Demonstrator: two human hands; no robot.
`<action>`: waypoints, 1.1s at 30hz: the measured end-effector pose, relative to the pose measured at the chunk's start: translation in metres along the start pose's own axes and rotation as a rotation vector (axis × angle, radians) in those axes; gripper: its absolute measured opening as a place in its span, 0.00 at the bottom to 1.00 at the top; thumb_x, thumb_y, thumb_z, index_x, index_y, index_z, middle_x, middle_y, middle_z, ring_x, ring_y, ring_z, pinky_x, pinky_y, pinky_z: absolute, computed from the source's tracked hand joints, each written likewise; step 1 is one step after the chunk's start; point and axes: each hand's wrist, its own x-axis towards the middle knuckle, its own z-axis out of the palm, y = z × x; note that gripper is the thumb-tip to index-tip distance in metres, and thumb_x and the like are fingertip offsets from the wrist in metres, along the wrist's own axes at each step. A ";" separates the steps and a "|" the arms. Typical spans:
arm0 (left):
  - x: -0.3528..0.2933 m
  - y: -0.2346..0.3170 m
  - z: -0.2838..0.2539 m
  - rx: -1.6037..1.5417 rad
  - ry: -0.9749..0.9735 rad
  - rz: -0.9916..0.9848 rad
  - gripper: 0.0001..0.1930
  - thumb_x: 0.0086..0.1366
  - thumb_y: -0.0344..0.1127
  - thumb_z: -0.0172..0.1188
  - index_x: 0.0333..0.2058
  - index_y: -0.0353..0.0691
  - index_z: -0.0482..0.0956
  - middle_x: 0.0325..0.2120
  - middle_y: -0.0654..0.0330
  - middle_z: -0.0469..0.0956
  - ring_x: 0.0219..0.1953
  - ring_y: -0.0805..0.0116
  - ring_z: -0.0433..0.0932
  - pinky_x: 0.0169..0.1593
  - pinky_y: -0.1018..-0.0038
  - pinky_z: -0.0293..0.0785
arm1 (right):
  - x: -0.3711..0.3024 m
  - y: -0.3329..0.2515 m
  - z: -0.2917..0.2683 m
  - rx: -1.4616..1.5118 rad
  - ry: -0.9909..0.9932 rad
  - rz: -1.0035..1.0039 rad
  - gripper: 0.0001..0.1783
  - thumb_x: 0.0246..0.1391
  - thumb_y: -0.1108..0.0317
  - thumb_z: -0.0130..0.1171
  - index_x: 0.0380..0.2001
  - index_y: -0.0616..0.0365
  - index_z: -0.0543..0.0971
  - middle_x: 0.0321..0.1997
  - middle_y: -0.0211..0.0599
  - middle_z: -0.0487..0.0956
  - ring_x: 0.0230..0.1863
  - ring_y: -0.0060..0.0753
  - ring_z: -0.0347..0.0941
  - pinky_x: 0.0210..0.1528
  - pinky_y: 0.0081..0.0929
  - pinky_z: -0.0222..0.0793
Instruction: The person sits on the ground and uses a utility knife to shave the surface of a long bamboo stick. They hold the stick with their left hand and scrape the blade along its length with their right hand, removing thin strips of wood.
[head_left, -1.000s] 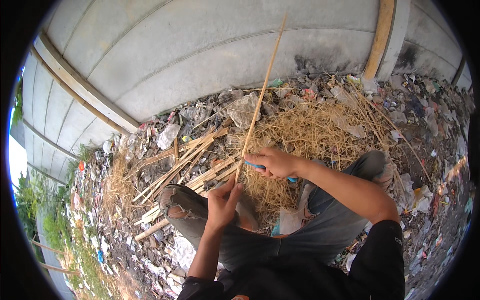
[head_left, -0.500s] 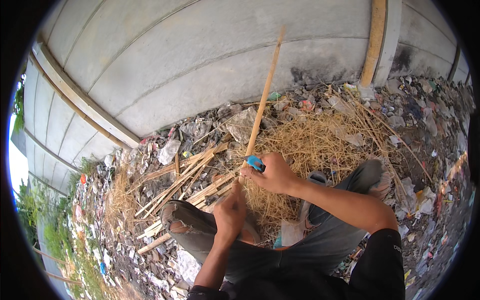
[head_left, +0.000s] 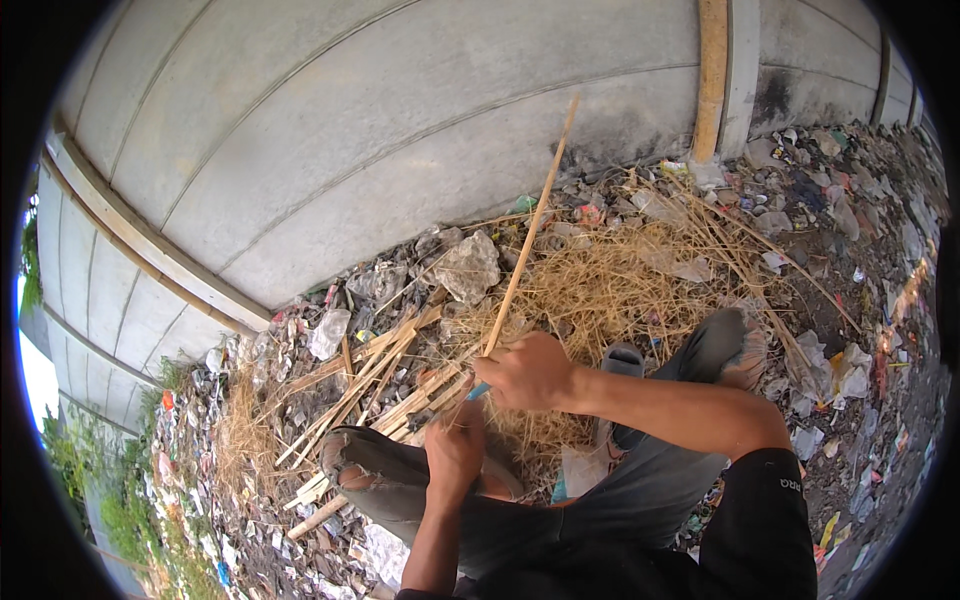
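A long, pale bamboo strip (head_left: 527, 245) slants up and away from my hands, its far end in front of the wall. My left hand (head_left: 455, 452) is closed around the strip's near end, low between my knees. Just above it, my right hand (head_left: 528, 372) is closed at the strip, gripping a small blue tool (head_left: 479, 391). Only a blue bit of that tool shows between the hands; my fingers hide the rest. Beside my left knee lies a heap of split bamboo strips (head_left: 370, 370).
A grey concrete panel wall (head_left: 400, 110) curves across the far side, with a bamboo pole (head_left: 711, 80) upright against a post. Dry straw-like shavings (head_left: 610, 280) lie ahead of my feet. Plastic scraps and rubble (head_left: 830, 220) cover the ground, with a large clear plastic lump (head_left: 469, 267) near the wall.
My right hand has moved down the strip toward me, taking the blue tool with it, close to my left hand. The strip's far end has dropped lower in view.
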 end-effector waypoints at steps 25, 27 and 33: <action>-0.016 -0.015 -0.027 -0.282 -0.107 -0.408 0.24 0.73 0.38 0.62 0.60 0.25 0.76 0.37 0.52 0.85 0.40 0.77 0.79 0.47 0.75 0.75 | 0.002 -0.009 0.001 0.143 -0.299 0.267 0.28 0.71 0.43 0.49 0.41 0.62 0.78 0.15 0.50 0.77 0.18 0.55 0.78 0.20 0.50 0.69; -0.016 -0.012 -0.031 -0.328 -0.121 -0.429 0.24 0.73 0.37 0.62 0.60 0.25 0.75 0.41 0.49 0.86 0.43 0.77 0.80 0.51 0.76 0.75 | 0.003 0.008 0.014 0.086 -0.217 0.309 0.28 0.72 0.42 0.48 0.43 0.60 0.79 0.14 0.45 0.76 0.16 0.49 0.76 0.19 0.48 0.68; -0.081 -0.030 -0.050 -0.384 -0.170 -0.362 0.23 0.73 0.35 0.62 0.60 0.25 0.75 0.33 0.55 0.83 0.38 0.78 0.77 0.46 0.76 0.75 | 0.026 0.107 -0.035 0.075 -0.135 0.714 0.29 0.75 0.43 0.42 0.41 0.57 0.81 0.16 0.40 0.76 0.19 0.43 0.77 0.24 0.42 0.71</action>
